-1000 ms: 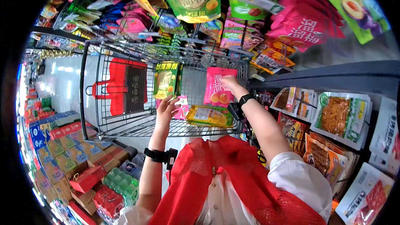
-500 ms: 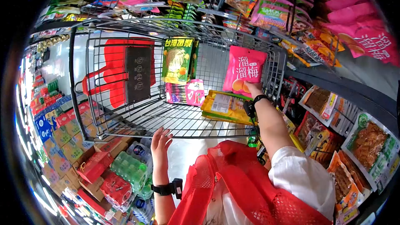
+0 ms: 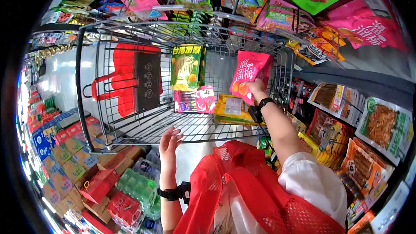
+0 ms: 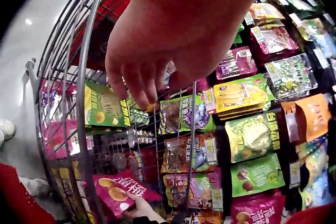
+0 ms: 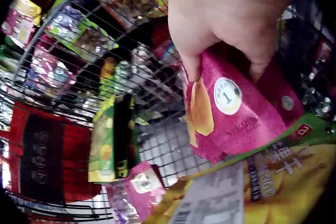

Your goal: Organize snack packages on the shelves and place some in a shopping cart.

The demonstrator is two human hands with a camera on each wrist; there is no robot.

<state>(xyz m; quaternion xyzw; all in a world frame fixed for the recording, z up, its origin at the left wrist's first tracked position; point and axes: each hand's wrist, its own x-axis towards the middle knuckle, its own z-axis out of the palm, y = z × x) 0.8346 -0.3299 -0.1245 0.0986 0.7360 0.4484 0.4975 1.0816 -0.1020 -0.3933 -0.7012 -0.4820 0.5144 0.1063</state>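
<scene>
My right hand (image 3: 257,87) grips the lower edge of a pink snack bag (image 3: 245,67) inside the shopping cart, at its right end. The bag stands tilted, and a darker pink packet shows behind it. In the right wrist view, thumb and fingers pinch the pink bag (image 5: 236,124) above a yellow snack bag (image 5: 273,187). My left hand (image 3: 170,140) hangs by the near rim of the cart, fingers loosely bent, holding nothing. Green pineapple bags (image 3: 186,67) stand mid-cart, with pink-and-white packets (image 3: 193,99) in front of them.
A red bag with a dark panel (image 3: 147,80) lies at the left of the wire cart (image 3: 143,140). Snack shelves (image 3: 236,8) line the far side, and more hanging packs (image 3: 381,119) are on the right. Stacked cartons (image 3: 69,164) and green bottles (image 3: 136,186) stand at the lower left.
My right hand has shifted from the pink bag's upper part to its lower edge, and the bag now tilts. My left hand has drawn back from over the cart to its near side.
</scene>
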